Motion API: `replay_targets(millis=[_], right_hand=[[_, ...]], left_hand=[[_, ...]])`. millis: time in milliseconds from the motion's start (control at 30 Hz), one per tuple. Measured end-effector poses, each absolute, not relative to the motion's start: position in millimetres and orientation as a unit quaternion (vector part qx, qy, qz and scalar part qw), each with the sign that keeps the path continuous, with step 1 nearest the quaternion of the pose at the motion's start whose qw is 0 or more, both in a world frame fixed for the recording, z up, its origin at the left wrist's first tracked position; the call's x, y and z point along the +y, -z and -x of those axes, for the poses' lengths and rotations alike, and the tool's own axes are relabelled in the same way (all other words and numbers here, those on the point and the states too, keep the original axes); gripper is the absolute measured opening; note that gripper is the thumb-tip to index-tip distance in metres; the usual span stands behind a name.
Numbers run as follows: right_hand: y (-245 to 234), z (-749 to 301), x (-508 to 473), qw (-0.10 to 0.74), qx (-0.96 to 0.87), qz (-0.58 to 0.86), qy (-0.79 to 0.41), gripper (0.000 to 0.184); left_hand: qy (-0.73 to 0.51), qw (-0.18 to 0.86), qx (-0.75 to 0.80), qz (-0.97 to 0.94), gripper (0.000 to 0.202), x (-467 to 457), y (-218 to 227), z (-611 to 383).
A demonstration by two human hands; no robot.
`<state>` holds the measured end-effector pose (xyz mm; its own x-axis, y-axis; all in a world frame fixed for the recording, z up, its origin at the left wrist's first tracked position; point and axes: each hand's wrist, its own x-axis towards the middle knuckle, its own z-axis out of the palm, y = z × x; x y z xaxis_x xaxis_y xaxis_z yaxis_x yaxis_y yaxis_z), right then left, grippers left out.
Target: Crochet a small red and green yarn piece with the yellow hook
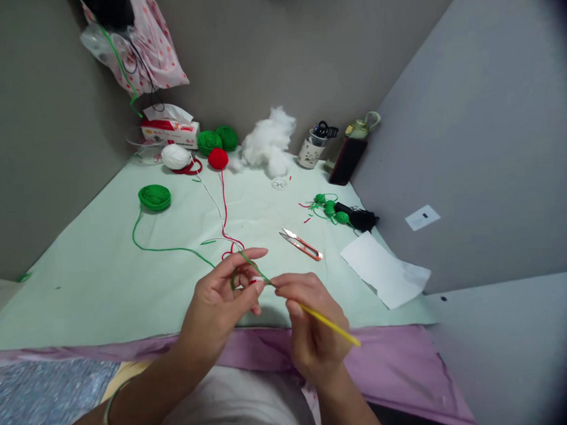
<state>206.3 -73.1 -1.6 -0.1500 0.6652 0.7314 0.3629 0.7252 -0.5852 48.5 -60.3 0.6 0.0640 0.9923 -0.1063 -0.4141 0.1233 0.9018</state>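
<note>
My left hand [225, 297] is closed in a pinch on a small red and white crochet piece [254, 281], with green yarn [170, 250] looped over its raised forefinger. My right hand [310, 322] grips a yellow crochet hook [330, 326] whose tip meets the piece at the left fingertips. The green strand runs left across the pale green table [99, 274] to a green yarn ball [154, 197]. Red and white strands lead from the piece back to a red ball [218, 158] and a white ball [176, 156].
Orange thread snips [302, 243] lie just beyond my hands, white paper [384, 270] to the right. Small green crocheted pieces with black yarn [342, 212], white stuffing [270, 141], two more green balls [217, 139], a tissue box [170, 131], a cup [312, 150] and a bottle [353, 150] stand at the back.
</note>
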Motion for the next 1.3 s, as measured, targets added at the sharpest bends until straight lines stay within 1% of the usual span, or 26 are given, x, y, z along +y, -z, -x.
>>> replay_targets(millis=[67, 133, 200, 233, 267, 333, 433, 467, 533, 600, 733, 800, 833, 900, 1000, 1067, 1167, 1300], right_hand=[[3, -205, -73, 0.509, -0.781, 0.357, -0.05, 0.026], [7, -203, -72, 0.478, -0.793, 0.375, 0.038, 0.026], [11, -202, -71, 0.479, -0.788, 0.372, 0.105, 0.03], [13, -202, -70, 0.494, -0.781, 0.366, 0.112, 0.033], [14, -203, -70, 0.513, -0.773, 0.362, 0.093, 0.034], [14, -205, -69, 0.567, -0.736, 0.369, -0.023, 0.032], [10, -205, -66, 0.651, -0.606, 0.376, -0.259, 0.023], [8, -204, -64, 0.671, -0.563, 0.366, -0.316, 0.022], [7, -201, -62, 0.679, -0.529, 0.347, -0.372, 0.021], [7, -198, -63, 0.666, -0.552, 0.353, -0.357, 0.02], [10, -200, -70, 0.602, -0.663, 0.39, -0.214, 0.031], [10, -205, -72, 0.563, -0.71, 0.39, -0.163, 0.034], [10, -207, -71, 0.563, -0.711, 0.392, -0.157, 0.034], [9, -210, -69, 0.605, -0.66, 0.398, -0.198, 0.029], [7, -207, -63, 0.669, -0.547, 0.38, -0.331, 0.021], [8, -203, -60, 0.665, -0.528, 0.367, -0.379, 0.018], [9, -200, -58, 0.654, -0.527, 0.38, -0.387, 0.015], [8, -201, -55, 0.661, -0.463, 0.356, -0.472, 0.018]], left_hand=[[-0.566, 0.62, 0.413, -0.354, 0.035, -62, -3, -52], [-0.565, 0.631, 0.412, -0.335, 0.047, -63, -7, -53], [-0.532, 0.691, 0.386, -0.299, 0.064, -61, -11, -53], [-0.503, 0.732, 0.368, -0.275, 0.068, -60, -13, -51], [-0.474, 0.768, 0.351, -0.25, 0.069, -58, -15, -50], [-0.446, 0.805, 0.331, -0.211, 0.061, -54, -18, -46], [-0.47, 0.791, 0.333, -0.207, 0.049, -51, -20, -42], [-0.471, 0.787, 0.334, -0.218, 0.048, -51, -20, -42], [-0.463, 0.784, 0.334, -0.245, 0.048, -53, -19, -45], [-0.465, 0.775, 0.336, -0.264, 0.047, -56, -17, -49], [-0.505, 0.752, 0.34, -0.255, 0.048, -56, -14, -54], [-0.491, 0.774, 0.328, -0.23, 0.047, -54, -14, -53], [-0.478, 0.789, 0.321, -0.214, 0.045, -53, -14, -51], [-0.463, 0.808, 0.315, -0.185, 0.038, -50, -15, -48], [-0.48, 0.794, 0.321, -0.188, 0.034, -49, -16, -48], [-0.49, 0.777, 0.328, -0.222, 0.035, -51, -15, -50], [-0.497, 0.752, 0.338, -0.269, 0.033, -54, -12, -53], [-0.501, 0.732, 0.35, -0.302, 0.031, -55, -10, -53]])
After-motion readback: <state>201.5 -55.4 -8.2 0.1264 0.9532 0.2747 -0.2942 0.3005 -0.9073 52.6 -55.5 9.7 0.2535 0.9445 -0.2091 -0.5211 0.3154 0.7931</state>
